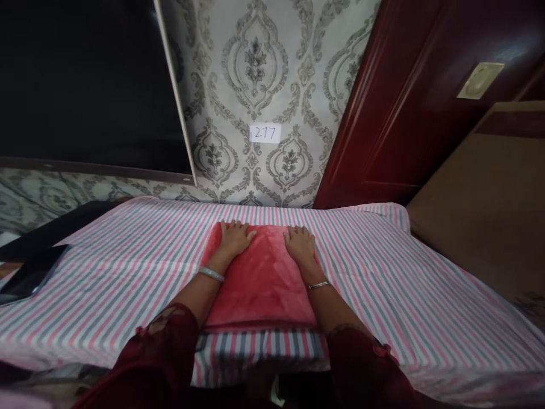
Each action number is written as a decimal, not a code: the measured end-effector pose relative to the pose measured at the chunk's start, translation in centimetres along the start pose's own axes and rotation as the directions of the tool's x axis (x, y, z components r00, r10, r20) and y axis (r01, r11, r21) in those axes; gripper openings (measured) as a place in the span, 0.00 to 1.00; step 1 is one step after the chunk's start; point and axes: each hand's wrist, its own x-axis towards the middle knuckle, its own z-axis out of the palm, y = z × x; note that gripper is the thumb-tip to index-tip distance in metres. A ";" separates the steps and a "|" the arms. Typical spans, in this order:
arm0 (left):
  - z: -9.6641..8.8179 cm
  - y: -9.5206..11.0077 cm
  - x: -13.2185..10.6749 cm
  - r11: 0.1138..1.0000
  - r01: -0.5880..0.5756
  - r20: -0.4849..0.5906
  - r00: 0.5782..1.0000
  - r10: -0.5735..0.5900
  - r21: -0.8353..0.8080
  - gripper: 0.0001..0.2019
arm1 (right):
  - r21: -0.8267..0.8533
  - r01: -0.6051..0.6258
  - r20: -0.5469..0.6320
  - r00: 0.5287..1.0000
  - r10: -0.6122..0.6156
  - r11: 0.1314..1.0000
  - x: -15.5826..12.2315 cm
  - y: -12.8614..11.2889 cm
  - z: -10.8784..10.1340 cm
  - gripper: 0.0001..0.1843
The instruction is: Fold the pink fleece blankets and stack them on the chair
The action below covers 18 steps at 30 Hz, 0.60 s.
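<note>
A folded red plush cloth (266, 278) lies flat on the striped table cover, its near edge close to the front of the table. My left hand (235, 238) rests palm down on its far left corner, fingers stretched out and the thumb pointing inward. On the far right corner lies my right hand (300, 245), also flat with fingers extended. Both hands press on top of the cloth and grip nothing. What lies under the palms is hidden.
The pink, grey and white striped cover (366, 284) spreads to both sides. A dark flat object (36, 272) sits at the left edge. Behind are a large black screen (85, 85), a paper marked 277 (264, 133) and a dark red door (383, 113). A brown board (489, 210) stands right.
</note>
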 end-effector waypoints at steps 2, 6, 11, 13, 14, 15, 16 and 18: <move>-0.4 -1.7 -0.2 0.996 0.090 0.005 0.996 -0.090 0.017 0.30 | 0.009 -0.007 0.009 1.000 0.007 1.000 0.0 0.1 -0.2 0.26; -0.2 -4.1 -0.5 0.970 0.228 0.077 0.972 -0.221 -0.088 0.32 | 0.063 -0.036 0.099 0.995 0.030 0.997 0.2 0.2 -0.6 0.27; 0.5 -4.3 -0.7 0.964 0.247 0.083 0.967 -0.239 -0.101 0.30 | 0.110 -0.091 0.200 0.977 0.068 0.990 0.6 0.6 -1.0 0.27; 0.6 -4.2 -0.7 0.964 0.243 0.075 0.969 -0.236 -0.103 0.30 | 0.114 -0.095 0.213 0.975 0.069 0.989 0.7 0.8 -1.0 0.27; 0.7 -4.2 -0.7 0.966 0.239 0.067 0.970 -0.233 -0.103 0.29 | 0.116 -0.092 0.215 0.974 0.066 0.989 0.7 0.9 -0.9 0.27; 0.8 -4.3 -0.7 0.967 0.233 0.058 0.972 -0.228 -0.102 0.29 | 0.117 -0.089 0.214 0.975 0.062 0.989 0.8 1.0 -0.9 0.27; 0.8 -4.3 -0.7 0.969 0.227 0.049 0.974 -0.223 -0.098 0.29 | 0.116 -0.084 0.211 0.976 0.058 0.990 0.7 1.1 -0.8 0.28; 0.9 -4.4 -0.7 0.971 0.222 0.039 0.975 -0.219 -0.089 0.29 | 0.112 -0.075 0.200 0.978 0.052 0.991 0.7 1.3 -0.7 0.28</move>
